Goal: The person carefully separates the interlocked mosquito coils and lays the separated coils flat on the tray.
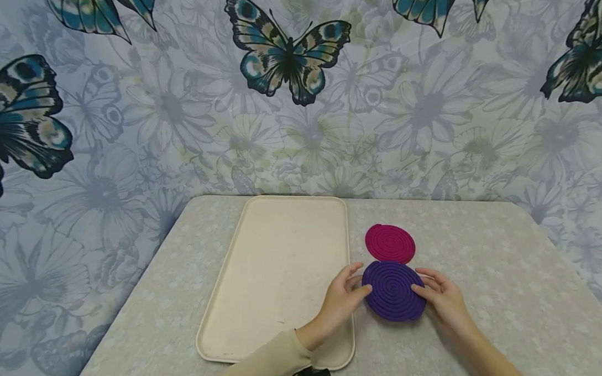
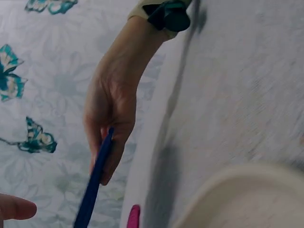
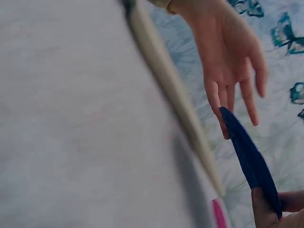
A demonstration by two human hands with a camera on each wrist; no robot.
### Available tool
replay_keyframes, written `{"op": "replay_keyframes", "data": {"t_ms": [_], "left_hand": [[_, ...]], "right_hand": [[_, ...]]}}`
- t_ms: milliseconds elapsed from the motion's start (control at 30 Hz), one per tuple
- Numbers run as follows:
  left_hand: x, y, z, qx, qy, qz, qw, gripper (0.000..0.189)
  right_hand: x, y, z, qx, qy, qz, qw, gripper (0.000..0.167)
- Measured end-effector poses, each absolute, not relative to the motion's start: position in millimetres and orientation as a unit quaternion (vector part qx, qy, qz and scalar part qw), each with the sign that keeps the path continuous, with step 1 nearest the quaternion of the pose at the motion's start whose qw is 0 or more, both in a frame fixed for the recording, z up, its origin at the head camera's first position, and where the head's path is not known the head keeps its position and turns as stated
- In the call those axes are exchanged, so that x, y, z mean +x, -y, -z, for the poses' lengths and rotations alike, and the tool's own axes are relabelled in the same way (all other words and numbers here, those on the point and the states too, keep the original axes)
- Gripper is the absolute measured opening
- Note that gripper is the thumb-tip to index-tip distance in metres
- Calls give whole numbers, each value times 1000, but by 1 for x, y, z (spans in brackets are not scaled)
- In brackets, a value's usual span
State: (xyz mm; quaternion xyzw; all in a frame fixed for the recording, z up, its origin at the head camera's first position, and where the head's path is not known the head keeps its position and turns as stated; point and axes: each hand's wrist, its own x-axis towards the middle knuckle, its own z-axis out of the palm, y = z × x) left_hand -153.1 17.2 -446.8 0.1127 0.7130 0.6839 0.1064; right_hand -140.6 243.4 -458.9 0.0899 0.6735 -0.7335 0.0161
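Both hands hold a round purple spiral coaster (image 1: 395, 291) by opposite edges, tilted above the table. In the head view, my left hand (image 1: 340, 294) has its thumb on the coaster's left rim and other fingers reaching past the edge. Across from it, my right hand (image 1: 445, 300) pinches the right rim, thumb on the face. Side-on, the coaster (image 2: 95, 185) looks like a thin dark-blue strip in the left wrist view. Just beyond lies a magenta spiral coaster (image 1: 390, 243) on the table, its near edge overlapped by the purple one.
A large cream tray (image 1: 283, 244) lies left of the coasters, with my left forearm over its near right corner. The table (image 1: 507, 258) has a pale patterned cover. Behind it hangs a butterfly-and-flower backdrop (image 1: 299, 144).
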Motion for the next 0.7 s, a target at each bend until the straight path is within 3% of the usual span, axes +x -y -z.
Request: {"op": "replay_keyframes", "data": {"t_ms": [367,700], "left_hand": [[-220,21,400,54,-650,-756,66,47],[-230,37,378,19,-597,-802,13,45]], "right_hand": [[-198,-188,396,96,-540,836,-11,29],[-225,-156,369,68,-504,859,-59,26]]}}
